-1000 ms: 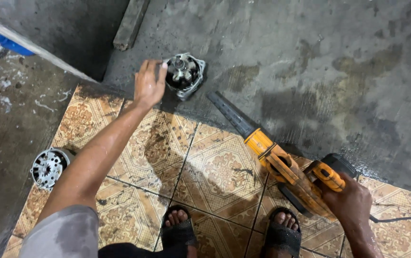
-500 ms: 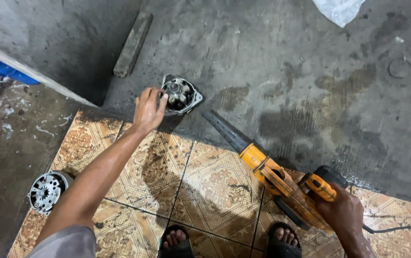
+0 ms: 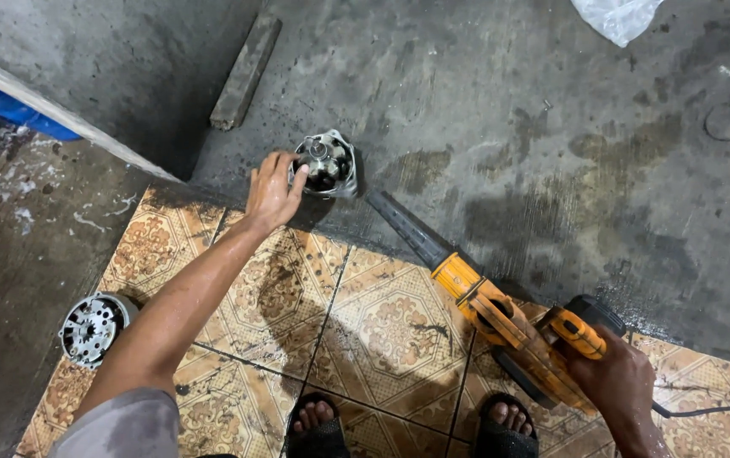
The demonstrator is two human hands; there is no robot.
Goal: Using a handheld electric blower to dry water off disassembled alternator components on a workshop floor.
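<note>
Fingers [image 3: 278, 170] of the left hand [image 3: 270, 193] were spread loosely and rested against the rim of a metal motor housing [image 3: 324, 164], not closed round it. Right hand [image 3: 621, 388] was wrapped firmly round the rear grip of an orange-and-black corded blower [image 3: 501, 315].

Location of housing: on the grey concrete floor [image 3: 501, 102], just beyond the edge of the patterned brown tiles [image 3: 386, 326]. The blower's dark ribbed nozzle pointed at it, tip just beside it.

Housing: round, open-topped, silver; a shaft and dark interior showed inside.

Surroundings: second round metal part [image 3: 92, 326], finned, silver, at the tiles' left edge, well apart; grey rectangular block [image 3: 246, 69] lying beyond the housing; crumpled white plastic bag [image 3: 618, 15] at the top edge; black sandals [image 3: 318, 434] on both feet. Concrete was stained and damp-looking; tiles glossy, floral-patterned.
</note>
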